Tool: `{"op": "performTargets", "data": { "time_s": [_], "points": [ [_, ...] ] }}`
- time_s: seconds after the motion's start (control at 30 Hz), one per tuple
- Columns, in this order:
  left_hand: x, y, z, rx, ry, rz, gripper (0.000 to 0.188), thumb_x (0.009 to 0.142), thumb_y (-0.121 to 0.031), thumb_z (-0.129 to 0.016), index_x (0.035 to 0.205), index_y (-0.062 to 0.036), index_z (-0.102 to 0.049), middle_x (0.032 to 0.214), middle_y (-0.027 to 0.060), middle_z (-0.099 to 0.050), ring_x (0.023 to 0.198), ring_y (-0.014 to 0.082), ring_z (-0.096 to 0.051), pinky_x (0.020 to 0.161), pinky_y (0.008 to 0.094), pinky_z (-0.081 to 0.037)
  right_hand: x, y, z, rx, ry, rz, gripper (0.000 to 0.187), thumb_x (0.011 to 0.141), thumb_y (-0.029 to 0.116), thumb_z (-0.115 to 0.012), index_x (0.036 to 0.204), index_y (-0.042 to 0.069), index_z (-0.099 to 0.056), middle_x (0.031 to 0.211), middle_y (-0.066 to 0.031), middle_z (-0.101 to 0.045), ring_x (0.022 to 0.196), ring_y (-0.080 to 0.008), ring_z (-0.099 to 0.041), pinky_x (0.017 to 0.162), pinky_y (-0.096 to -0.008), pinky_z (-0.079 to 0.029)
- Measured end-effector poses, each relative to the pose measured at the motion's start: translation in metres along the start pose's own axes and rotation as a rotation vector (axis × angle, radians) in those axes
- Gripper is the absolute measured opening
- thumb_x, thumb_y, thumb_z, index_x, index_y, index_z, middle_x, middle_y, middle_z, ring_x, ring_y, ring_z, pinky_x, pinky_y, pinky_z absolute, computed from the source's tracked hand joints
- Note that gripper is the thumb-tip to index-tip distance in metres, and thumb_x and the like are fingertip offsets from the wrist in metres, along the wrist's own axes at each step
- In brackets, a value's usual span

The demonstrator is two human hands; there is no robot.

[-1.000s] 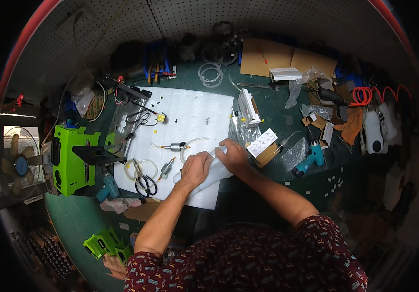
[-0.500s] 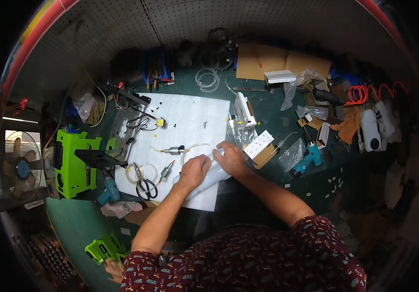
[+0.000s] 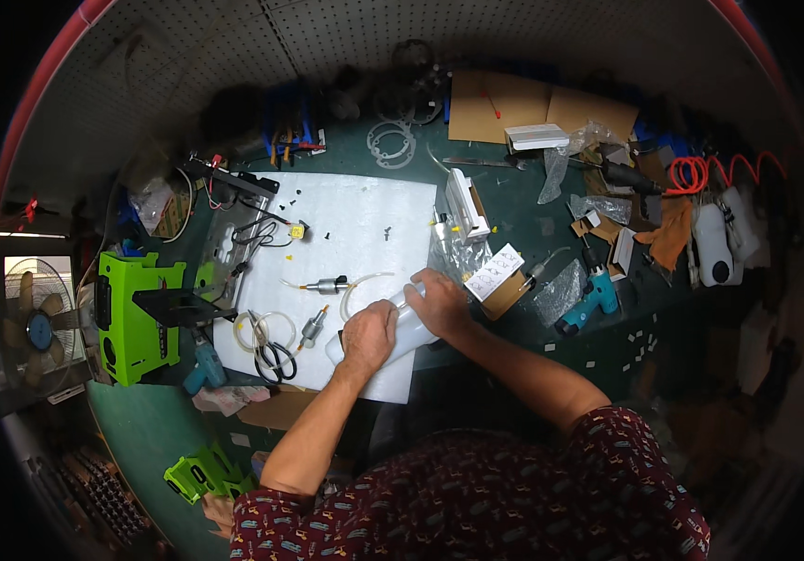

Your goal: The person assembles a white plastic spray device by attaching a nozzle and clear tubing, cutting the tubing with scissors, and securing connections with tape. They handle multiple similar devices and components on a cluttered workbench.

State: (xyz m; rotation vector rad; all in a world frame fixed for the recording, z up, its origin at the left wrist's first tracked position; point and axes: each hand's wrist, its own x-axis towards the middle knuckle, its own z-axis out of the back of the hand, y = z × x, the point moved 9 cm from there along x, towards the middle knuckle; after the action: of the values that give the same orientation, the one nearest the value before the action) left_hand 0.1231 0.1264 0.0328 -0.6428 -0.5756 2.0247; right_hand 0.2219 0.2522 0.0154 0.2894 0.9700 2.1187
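A translucent white plastic tank (image 3: 408,342) lies slantwise at the front right of the white foam sheet (image 3: 365,215). Both hands are closed on it: my left hand (image 3: 369,334) grips the nearer left part, and my right hand (image 3: 438,304) holds the far right end. The fingertips on the tank's upper side are partly hidden. Left of the hands rest a small metal cylindrical pump (image 3: 327,285) with clear tubing and a second such pump (image 3: 313,327). Coiled clear hose (image 3: 266,337) and a black-handled tool (image 3: 279,365) lie farther left.
A bright green housing (image 3: 136,318) and a teal power drill (image 3: 204,365) stand left. Open white boxes (image 3: 466,206) and another teal drill (image 3: 594,301) are right. Small black screws (image 3: 386,233) dot the sheet. What looks like another person's hand (image 3: 219,512) shows lower left.
The view has shifted slightly. Both hands keep their hold on the tank, and its near left end shows a little more beside my left hand.
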Motion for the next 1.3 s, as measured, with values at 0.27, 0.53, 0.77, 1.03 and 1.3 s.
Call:
{"op": "performTargets", "data": {
  "time_s": [0.27,0.53,0.77,1.03,1.3],
  "points": [
    [0.004,0.002,-0.002,-0.051,0.013,-0.031,0.020,0.100,-0.021,-0.063,0.098,-0.0031,-0.071,0.089,0.0213,-0.071,0.085,0.0436,-0.069,0.076,0.0521,-0.053,0.002,0.000,-0.004,-0.038,0.008,-0.002,0.028,0.092,0.028,-0.074,0.106,0.005,-0.068,0.101,-0.0188,-0.072,0.095,-0.0400,-0.071,0.083,-0.0502,-0.057],
    [0.006,0.002,-0.002,-0.072,0.028,-0.003,0.017,0.099,-0.019,-0.065,0.098,-0.0029,-0.071,0.090,0.0210,-0.072,0.085,0.0428,-0.069,0.076,0.0508,-0.054,0.001,-0.001,-0.004,-0.029,0.033,-0.032,0.029,0.094,0.031,-0.073,0.107,0.005,-0.067,0.103,-0.0189,-0.072,0.096,-0.0393,-0.071,0.082,-0.0498,-0.057],
    [0.007,-0.003,-0.002,-0.082,0.012,-0.034,0.018,0.099,-0.019,-0.065,0.095,-0.0026,-0.071,0.090,0.0212,-0.072,0.084,0.0427,-0.070,0.076,0.0506,-0.054,0.001,-0.002,-0.005,-0.061,0.029,-0.036,0.030,0.094,0.032,-0.072,0.107,0.005,-0.068,0.101,-0.0182,-0.073,0.095,-0.0392,-0.071,0.082,-0.0489,-0.058],
    [0.006,0.004,0.006,-0.040,0.044,-0.054,0.020,0.101,-0.021,-0.064,0.102,-0.0018,-0.068,0.091,0.0218,-0.071,0.090,0.0427,-0.069,0.079,0.0516,-0.054,0.007,0.008,0.003,0.018,-0.005,-0.028,0.029,0.092,0.030,-0.073,0.103,0.004,-0.071,0.103,-0.0219,-0.074,0.098,-0.0438,-0.070,0.088,-0.0513,-0.056],
    [0.000,0.005,0.000,0.030,0.065,0.028,0.019,0.101,-0.021,-0.064,0.098,-0.0023,-0.064,0.091,0.0232,-0.070,0.089,0.0445,-0.068,0.078,0.0545,-0.053,0.001,0.002,0.003,-0.013,-0.045,-0.004,0.027,0.091,0.028,-0.074,0.103,0.005,-0.070,0.102,-0.0203,-0.074,0.095,-0.0437,-0.071,0.085,-0.0509,-0.057]
  ]
}}
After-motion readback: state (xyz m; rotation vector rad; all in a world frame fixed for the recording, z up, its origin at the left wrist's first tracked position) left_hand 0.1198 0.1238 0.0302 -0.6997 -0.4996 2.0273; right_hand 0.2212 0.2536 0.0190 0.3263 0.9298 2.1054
